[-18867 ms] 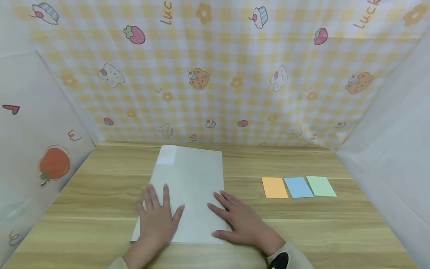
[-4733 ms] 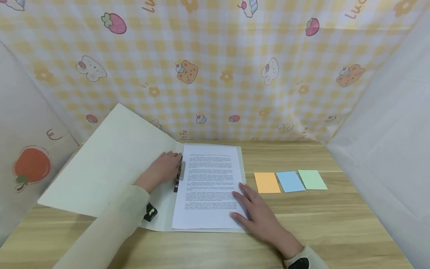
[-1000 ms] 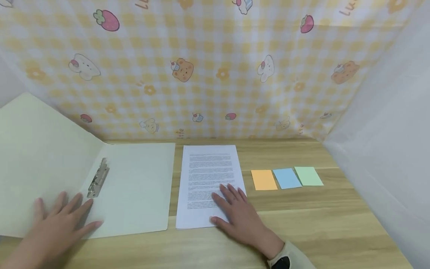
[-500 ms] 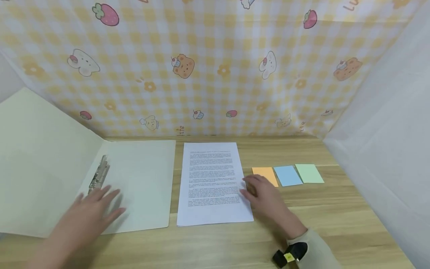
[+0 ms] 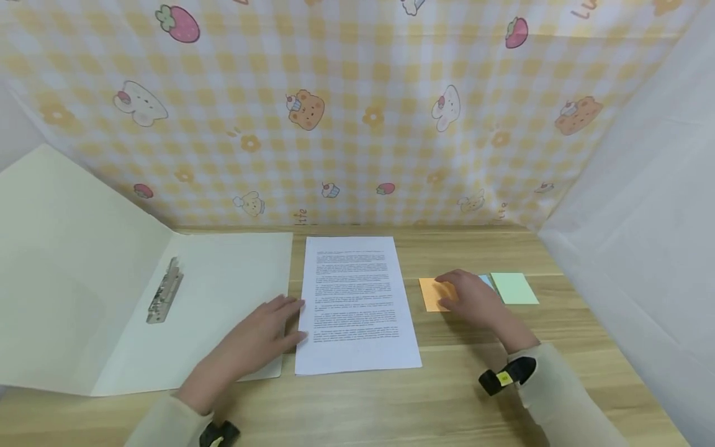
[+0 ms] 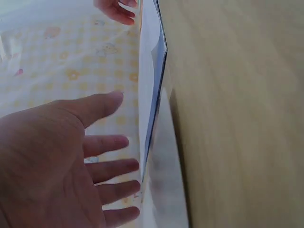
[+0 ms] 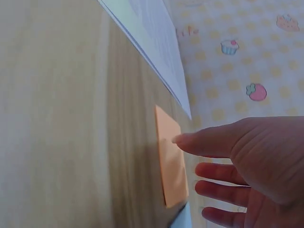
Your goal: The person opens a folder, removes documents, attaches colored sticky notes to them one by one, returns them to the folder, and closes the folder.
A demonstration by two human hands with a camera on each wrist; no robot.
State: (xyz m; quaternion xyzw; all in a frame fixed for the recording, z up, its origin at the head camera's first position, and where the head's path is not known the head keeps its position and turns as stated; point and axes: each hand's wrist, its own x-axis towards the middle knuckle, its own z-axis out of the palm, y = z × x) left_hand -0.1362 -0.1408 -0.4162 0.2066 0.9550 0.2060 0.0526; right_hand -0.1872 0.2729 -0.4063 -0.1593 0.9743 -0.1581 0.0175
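Observation:
My right hand (image 5: pixel 472 300) hovers over the orange sticky note (image 5: pixel 431 294), thumb and fingers spread apart with nothing between them. In the right wrist view the thumb overlaps the orange note (image 7: pixel 170 164). A blue sticky note (image 5: pixel 485 280) is mostly hidden behind this hand, and a green one (image 5: pixel 514 288) lies beside it. My left hand (image 5: pixel 254 338) reaches across the folder's right edge, its fingertips right at the left edge of the printed paper stack (image 5: pixel 357 304). The left wrist view shows its fingers relaxed and apart.
A pale folder (image 5: pixel 234 267) lies spread at the left, its cover (image 5: pixel 72 279) tilted up toward the side wall. A metal clip (image 5: pixel 165 293) sits near its spine. A yellow checked cloth (image 5: pixel 357 124) hangs behind the wooden table (image 5: pixel 357 410).
The papers have come out of the folder, which now lies to their left. In the last second my right hand left the papers for the orange note, and my left hand moved right toward the stack.

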